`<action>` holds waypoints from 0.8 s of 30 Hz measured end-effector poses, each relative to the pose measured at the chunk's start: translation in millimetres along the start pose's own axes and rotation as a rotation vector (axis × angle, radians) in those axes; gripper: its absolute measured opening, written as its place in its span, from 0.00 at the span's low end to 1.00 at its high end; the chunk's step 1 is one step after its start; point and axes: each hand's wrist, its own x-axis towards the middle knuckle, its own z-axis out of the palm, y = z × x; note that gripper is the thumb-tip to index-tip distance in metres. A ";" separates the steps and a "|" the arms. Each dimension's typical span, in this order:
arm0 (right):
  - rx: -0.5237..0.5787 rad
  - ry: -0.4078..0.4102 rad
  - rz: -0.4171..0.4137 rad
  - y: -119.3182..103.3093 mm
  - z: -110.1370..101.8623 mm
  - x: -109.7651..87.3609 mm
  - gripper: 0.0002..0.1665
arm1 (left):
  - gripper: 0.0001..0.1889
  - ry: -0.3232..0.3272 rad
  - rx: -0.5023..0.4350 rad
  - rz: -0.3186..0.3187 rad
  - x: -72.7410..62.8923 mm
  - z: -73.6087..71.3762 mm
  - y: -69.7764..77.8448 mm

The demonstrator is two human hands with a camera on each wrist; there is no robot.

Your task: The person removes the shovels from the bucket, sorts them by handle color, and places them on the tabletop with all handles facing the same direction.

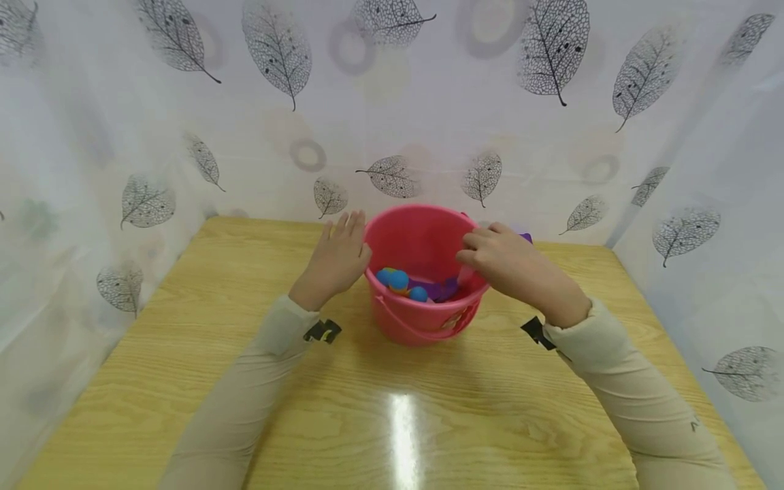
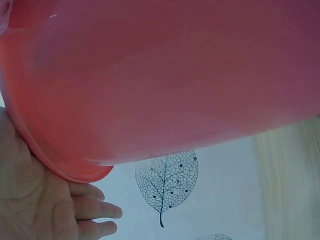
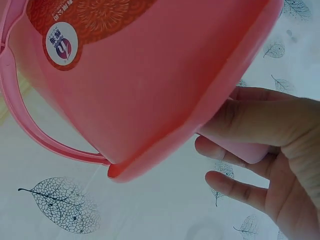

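Observation:
A pink bucket (image 1: 422, 323) stands upright on the wooden table, its handle hanging down at the front. My left hand (image 1: 338, 258) rests against the bucket's left rim, fingers extended; in the left wrist view the palm (image 2: 40, 205) lies right at the rim. At the right rim, my right hand (image 1: 505, 262) pinches a smooth pink piece (image 3: 245, 147) between thumb and fingers. Part of a pink piece (image 1: 465, 275) shows below that hand, inside the bucket; its full shape is hidden. Blue balls (image 1: 399, 280) and purple pieces (image 1: 429, 289) lie in the bucket.
A purple corner (image 1: 526, 237) shows behind my right hand. The light wooden table (image 1: 380, 395) has a bright reflection near its front. White sheeting with leaf prints (image 1: 392, 122) hangs at the back and both sides. A round label (image 3: 62, 43) is on the bucket's wall.

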 end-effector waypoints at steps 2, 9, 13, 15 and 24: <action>-0.002 -0.002 0.009 0.5 0.4 -0.6 0.08 | 0.32 0.003 0.001 0.000 0.3 0.0 -0.3; -0.026 0.018 0.017 2.7 0.0 -1.4 0.08 | 0.32 0.013 0.011 0.006 2.0 1.0 -1.6; -0.034 0.035 0.020 3.7 -1.9 -1.7 0.10 | 0.32 0.012 0.004 0.007 2.4 1.2 -1.9; -0.032 0.038 0.025 4.3 -3.1 -2.1 0.10 | 0.32 0.007 -0.001 0.004 1.9 0.9 -1.6; 0.000 0.009 0.080 6.9 -14.1 -5.1 0.08 | 0.32 0.002 -0.006 -0.001 0.7 0.0 -0.8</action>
